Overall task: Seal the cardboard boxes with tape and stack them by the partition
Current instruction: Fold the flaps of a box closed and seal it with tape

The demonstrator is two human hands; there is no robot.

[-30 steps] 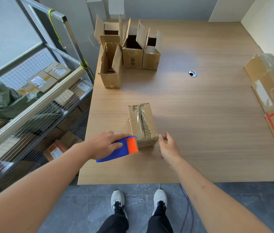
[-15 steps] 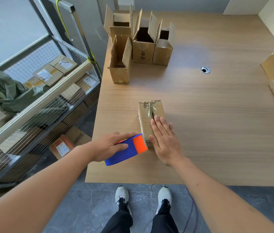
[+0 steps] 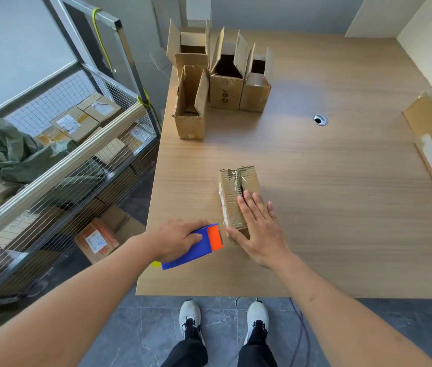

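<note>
The small cardboard box [image 3: 237, 197] lies near the table's [image 3: 342, 207] front edge, long axis running away from the person. The right hand [image 3: 258, 229] rests flat and spread on its top, gripping nothing; just left of the box, the left hand [image 3: 177, 239] is closed round the tape dispenser [image 3: 199, 247]. The box looks light and fairly stiff — corrugated, already creased (tape glints on the far end) — so it is best held by its long sides.
</note>
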